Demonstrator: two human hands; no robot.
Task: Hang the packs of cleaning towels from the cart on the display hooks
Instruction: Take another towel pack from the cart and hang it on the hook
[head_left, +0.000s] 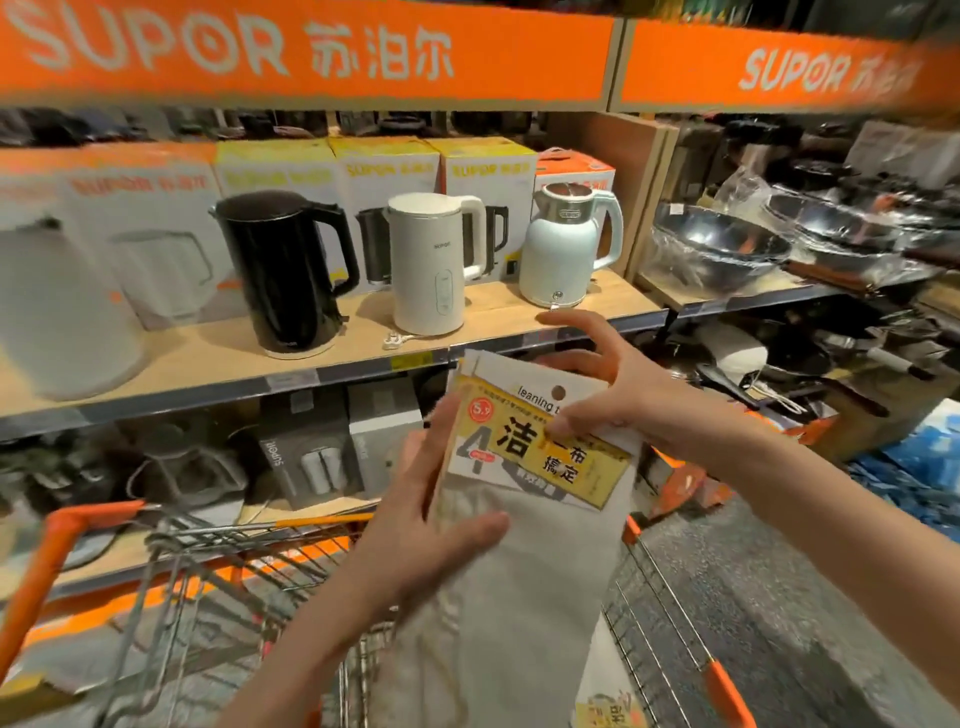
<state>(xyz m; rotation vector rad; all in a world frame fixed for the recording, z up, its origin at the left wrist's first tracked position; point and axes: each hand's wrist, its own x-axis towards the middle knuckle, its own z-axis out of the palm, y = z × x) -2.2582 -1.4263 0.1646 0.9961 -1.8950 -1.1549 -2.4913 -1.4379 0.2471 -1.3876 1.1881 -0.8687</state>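
Observation:
I hold a stack of cleaning towel packs (535, 561) upright above the cart (171, 566). Each pack is a grey cloth with a white and yellow header card (524, 441) that has a round hang hole at the top. My left hand (426, 525) grips the stack's left edge, thumb across the front of the cloth. My right hand (618, 395) pinches the header card with thumb and a finger near the hole; the other fingers are spread. Another pack (608, 701) lies low in the cart. No display hooks are in view.
A wooden shelf (493, 312) right ahead carries a black kettle (285, 270), a white kettle (431, 265) and a pale green kettle (566, 244) in front of boxes. Woks (717, 249) and pans fill the shelves at right. The aisle floor (779, 597) runs along the right.

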